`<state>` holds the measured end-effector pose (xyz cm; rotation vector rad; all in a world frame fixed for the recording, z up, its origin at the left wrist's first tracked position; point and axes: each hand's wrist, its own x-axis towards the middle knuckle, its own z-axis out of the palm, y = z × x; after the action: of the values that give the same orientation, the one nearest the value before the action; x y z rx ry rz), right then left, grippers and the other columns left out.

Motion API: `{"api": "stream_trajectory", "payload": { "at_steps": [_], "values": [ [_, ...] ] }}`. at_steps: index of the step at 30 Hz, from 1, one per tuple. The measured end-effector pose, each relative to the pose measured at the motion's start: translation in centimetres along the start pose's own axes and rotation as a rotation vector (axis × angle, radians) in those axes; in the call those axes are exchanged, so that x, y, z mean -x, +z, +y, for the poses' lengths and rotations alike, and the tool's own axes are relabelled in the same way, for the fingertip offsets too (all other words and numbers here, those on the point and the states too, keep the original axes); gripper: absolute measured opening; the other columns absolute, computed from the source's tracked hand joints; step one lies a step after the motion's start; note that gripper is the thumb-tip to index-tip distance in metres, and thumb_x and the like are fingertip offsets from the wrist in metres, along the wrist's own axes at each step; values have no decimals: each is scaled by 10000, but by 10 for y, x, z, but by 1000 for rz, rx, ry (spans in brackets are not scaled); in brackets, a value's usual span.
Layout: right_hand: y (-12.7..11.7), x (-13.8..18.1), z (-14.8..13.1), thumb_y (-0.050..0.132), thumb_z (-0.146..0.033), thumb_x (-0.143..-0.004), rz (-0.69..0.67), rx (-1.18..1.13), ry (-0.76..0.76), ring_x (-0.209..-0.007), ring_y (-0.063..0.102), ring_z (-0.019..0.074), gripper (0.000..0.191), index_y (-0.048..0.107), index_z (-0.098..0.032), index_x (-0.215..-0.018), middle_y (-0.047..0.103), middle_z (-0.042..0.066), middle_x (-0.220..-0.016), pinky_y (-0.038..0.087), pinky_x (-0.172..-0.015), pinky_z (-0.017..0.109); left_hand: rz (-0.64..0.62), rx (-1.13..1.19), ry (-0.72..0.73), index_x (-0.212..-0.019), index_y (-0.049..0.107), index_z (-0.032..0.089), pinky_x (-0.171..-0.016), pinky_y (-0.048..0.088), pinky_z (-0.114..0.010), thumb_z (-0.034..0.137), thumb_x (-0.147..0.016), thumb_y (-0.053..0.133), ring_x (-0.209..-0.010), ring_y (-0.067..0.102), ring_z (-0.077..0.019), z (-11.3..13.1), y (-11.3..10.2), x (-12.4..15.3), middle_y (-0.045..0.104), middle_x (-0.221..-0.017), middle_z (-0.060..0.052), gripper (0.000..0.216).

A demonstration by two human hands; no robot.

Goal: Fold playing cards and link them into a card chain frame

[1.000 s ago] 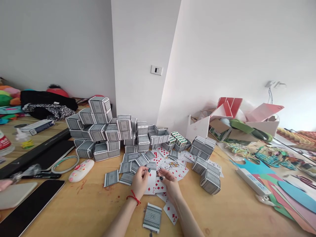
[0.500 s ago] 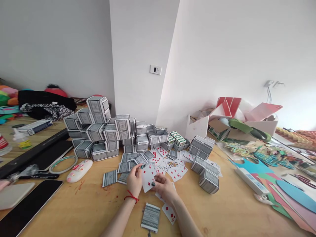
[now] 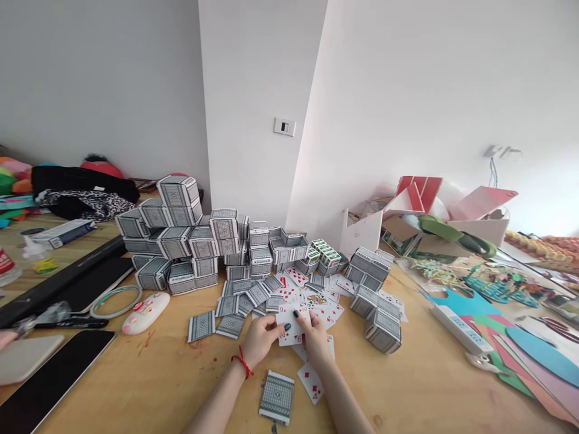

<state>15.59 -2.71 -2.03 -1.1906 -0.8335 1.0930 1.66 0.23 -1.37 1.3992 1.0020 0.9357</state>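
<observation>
My left hand [image 3: 261, 341], with a red string bracelet at the wrist, pinches the left edge of some playing cards [image 3: 293, 335]. On their right edge, my right hand [image 3: 313, 339] grips them too, thumb on the face. A 9 shows at a corner; I cannot tell how many cards there are. Below the hands lies a folded card square [image 3: 277, 398], patterned back up. Beside my right forearm a diamond card [image 3: 310, 383] lies face up. Beyond the hands spread loose face-up cards [image 3: 328, 316] and folded grey-backed cards [image 3: 230, 326].
Stacked boxes made of cards [image 3: 178, 241] stand at the back left, with more card boxes [image 3: 382, 328] on the right. A white mouse [image 3: 146, 313] and a black phone [image 3: 56, 380] lie left. At right are a power strip [image 3: 461, 331] and coloured paper [image 3: 543, 361].
Both hands have drawn closer around the cards, which now face me more squarely and sit further right. My right hand has moved up slightly. The folded square stays put.
</observation>
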Motion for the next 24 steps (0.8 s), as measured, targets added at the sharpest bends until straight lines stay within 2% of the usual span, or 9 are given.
{"api": "stream_trajectory", "payload": {
  "at_steps": [4, 6, 8, 13, 17, 20, 24],
  "values": [
    [6, 4, -4, 603, -476, -668, -182, 63, -6, -485, 510, 117, 314, 543, -168, -656, 582, -6, -553, 395, -502, 229, 106, 313, -11, -924, 612, 125, -668, 491, -304, 332, -621, 625, -760, 630, -209, -1, -3, -6, 691, -847, -87, 367],
    [8, 6, -4, 606, -484, -662, -246, 39, 26, -539, 551, 137, 318, 551, -171, -667, 606, 11, -599, 423, -548, 250, 148, 400, -8, -988, 579, 122, -721, 488, -324, 294, -614, 636, -797, 632, -212, -2, -4, -8, 682, -899, -104, 416],
    [9, 5, -2, 610, -506, -642, -226, 16, 35, -581, 571, 156, 334, 555, -176, -646, 609, 15, -628, 440, -578, 268, 144, 387, 9, -1006, 567, 123, -754, 482, -332, 269, -618, 635, -833, 628, -217, -3, -2, -8, 672, -941, -110, 420],
    [6, -1, 7, 601, -523, -633, -54, 78, -24, -472, 477, 121, 362, 512, -185, -538, 489, -36, -487, 406, -500, 240, 102, 186, 75, -1001, 573, 126, -786, 473, -321, 271, -646, 609, -897, 606, -223, -2, 1, -3, 654, -997, -96, 386],
    [6, -1, 8, 601, -484, -660, -74, 74, -64, -468, 436, 102, 336, 520, -170, -575, 495, -29, -510, 364, -480, 222, 99, 184, 64, -996, 574, 123, -746, 482, -309, 347, -674, 585, -876, 609, -222, -2, -2, -4, 659, -976, -99, 392],
    [7, 0, 5, 624, -489, -637, -101, 48, -50, -475, 448, 105, 345, 512, -165, -601, 519, -16, -530, 357, -480, 223, 141, 236, 30, -916, 596, 115, -695, 490, -302, 417, -662, 582, -824, 620, -225, -5, -4, -6, 675, -914, -99, 396],
    [6, -1, 7, 634, -524, -603, -62, 60, -32, -438, 426, 95, 391, 455, -177, -575, 481, -36, -484, 333, -449, 215, 138, 212, 7, -859, 616, 115, -683, 495, -310, 430, -640, 600, -786, 627, -227, -7, -5, -7, 686, -856, -90, 384]
  ]
}}
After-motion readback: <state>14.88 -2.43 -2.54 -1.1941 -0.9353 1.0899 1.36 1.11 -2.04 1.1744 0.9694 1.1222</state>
